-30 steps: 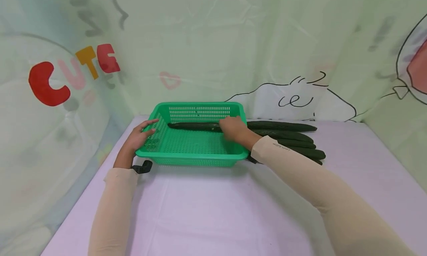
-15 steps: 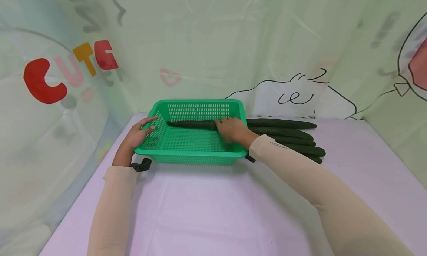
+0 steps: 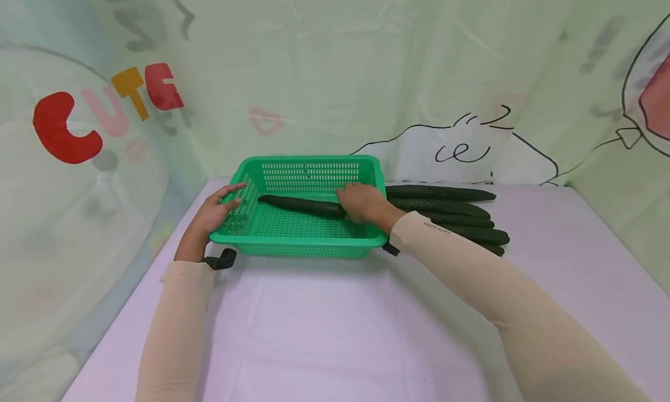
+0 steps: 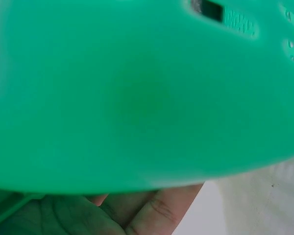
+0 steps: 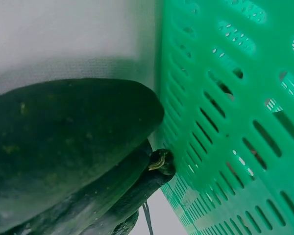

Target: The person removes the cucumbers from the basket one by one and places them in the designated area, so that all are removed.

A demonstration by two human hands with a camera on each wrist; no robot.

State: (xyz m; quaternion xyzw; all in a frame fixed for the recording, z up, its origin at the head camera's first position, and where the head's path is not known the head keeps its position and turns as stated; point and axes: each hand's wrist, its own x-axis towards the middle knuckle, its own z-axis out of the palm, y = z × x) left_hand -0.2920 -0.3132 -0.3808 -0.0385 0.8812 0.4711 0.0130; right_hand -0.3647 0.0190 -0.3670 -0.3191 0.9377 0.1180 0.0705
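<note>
A green plastic basket with slotted walls stands on the table. Inside it lies a long dark green cucumber, its thin end toward the left wall. My right hand reaches over the basket's right side and grips the cucumber near its right end, which the hand hides. At the left rim, my left hand rests with finger and thumb spread over the edge. In the left wrist view, the green rim covers most of that hand. Outside the right wall, several more cucumbers lie side by side.
In the right wrist view, the ends of the loose cucumbers come up close against the basket's slotted wall. A pale lilac cloth covers the table. Printed curtains hang behind and at the sides.
The cucumber's held right part has come toward me, so it now lies at a slant in the basket. The right hand slid slightly left along it earlier. The left hand stays at the rim.
</note>
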